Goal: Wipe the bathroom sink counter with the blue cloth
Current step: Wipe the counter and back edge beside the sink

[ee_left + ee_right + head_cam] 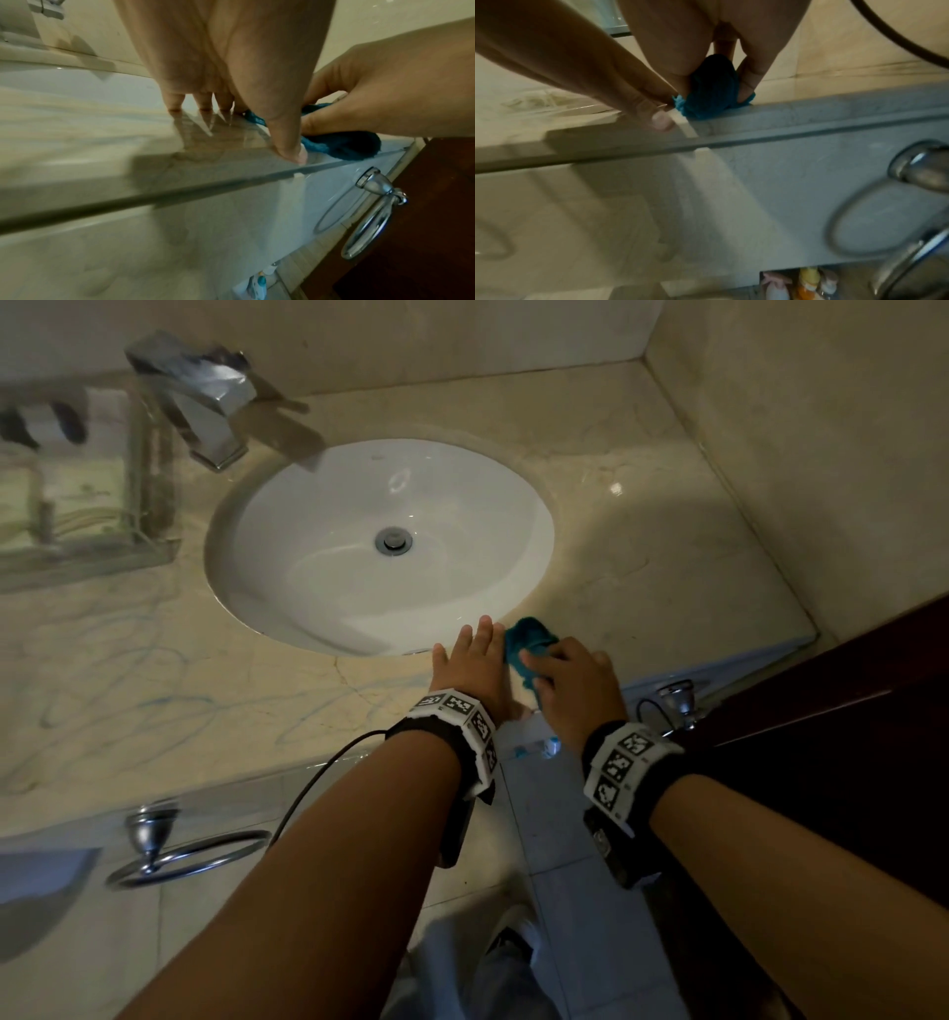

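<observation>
The blue cloth [529,645] is bunched on the beige marble counter [642,546], just in front of the white sink basin [380,541]. My right hand [570,675] grips the cloth, fingers curled round it [711,95], and presses it to the counter near the front edge. My left hand [475,660] lies flat with straight fingers on the counter beside the cloth, its fingertips [203,105] touching the surface by the basin rim. In the left wrist view the cloth [342,146] sits under the right hand [385,97].
A chrome faucet [205,403] stands behind the basin at the left, with a glass tray [77,495] of items beside it. Blue scribble marks cross the left counter [154,670]. Chrome towel rings [190,855] [678,701] hang below the front edge. A dark wooden door [847,711] is at right.
</observation>
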Motion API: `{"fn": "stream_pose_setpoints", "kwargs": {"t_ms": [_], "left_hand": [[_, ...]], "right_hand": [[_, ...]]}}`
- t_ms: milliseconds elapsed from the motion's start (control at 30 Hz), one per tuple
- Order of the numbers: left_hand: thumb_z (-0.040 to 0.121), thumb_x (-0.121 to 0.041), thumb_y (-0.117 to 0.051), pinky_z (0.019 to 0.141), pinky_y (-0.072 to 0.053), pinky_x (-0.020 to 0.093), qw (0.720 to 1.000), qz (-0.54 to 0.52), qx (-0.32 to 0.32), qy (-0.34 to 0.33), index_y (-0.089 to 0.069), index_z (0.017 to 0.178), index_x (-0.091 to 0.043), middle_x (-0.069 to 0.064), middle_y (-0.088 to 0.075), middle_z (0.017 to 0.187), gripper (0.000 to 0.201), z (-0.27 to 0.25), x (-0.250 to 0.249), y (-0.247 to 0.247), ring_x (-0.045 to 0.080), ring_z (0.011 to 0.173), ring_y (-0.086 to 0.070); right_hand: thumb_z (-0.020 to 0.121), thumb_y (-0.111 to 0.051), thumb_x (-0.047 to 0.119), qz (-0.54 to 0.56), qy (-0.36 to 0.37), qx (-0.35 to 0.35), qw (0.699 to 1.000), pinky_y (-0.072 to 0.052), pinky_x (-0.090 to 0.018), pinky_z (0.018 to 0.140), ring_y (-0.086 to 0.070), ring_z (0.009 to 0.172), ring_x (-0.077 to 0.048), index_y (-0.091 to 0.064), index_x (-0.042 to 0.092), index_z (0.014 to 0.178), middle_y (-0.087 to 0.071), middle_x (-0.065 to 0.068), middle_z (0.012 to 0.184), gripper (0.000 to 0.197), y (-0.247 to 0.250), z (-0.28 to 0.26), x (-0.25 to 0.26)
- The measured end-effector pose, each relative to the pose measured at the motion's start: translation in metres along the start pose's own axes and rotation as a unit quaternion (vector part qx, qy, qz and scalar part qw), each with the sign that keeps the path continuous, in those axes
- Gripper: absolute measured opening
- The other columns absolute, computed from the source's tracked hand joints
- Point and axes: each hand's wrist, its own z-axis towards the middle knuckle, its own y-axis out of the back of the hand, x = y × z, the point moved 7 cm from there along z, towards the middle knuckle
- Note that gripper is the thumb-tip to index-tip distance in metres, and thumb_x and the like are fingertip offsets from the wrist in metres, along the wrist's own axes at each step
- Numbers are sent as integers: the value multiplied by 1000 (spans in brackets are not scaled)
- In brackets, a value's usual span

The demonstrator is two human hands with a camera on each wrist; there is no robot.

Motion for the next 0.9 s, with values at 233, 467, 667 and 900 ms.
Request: {"fn": "stream_pose_setpoints", "kwargs": {"t_ms": [233, 467, 667, 900], "left_hand": [[77, -69, -53, 113, 3, 61, 996, 82, -9, 30, 16, 149, -28, 2, 29, 154, 108, -57, 82, 9, 27, 144, 21], [78, -67, -55, 116, -6, 56, 993, 19, 17, 115, 10, 150, -27, 4, 23, 157, 105, -84, 160, 7, 26, 146, 13], [77, -58, -65, 117, -12, 52, 995, -14, 37, 92, 6, 151, -29, -1, 17, 158, 106, -84, 170, 6, 24, 147, 8], [77, -49, -71, 116, -11, 53, 995, -14, 50, 86, 6, 151, -30, -2, 19, 158, 108, -82, 172, 5, 24, 146, 11]], "right_hand": [[90, -54, 16, 48, -30, -13, 998, -42, -39, 94, -51, 103, -40, -61, 20, 121, -52, -12, 116, 31, 9, 14, -17], [90, -45, 4, 2, -79, 17, 997, -19, -31, 97, -38, 123, -36, -41, 17, 138, -27, -10, 150, 49, -14, 6, 26], [88, -52, 5, 4, 70, 31, 997, -39, -38, 90, -55, 98, -43, -58, 20, 124, -51, -17, 134, 40, -43, -17, 74], [94, -40, 2, -6, -105, 4, 994, -21, -32, 105, -36, 129, -36, -45, 18, 136, -32, -11, 150, 45, -21, 17, 31]]}}
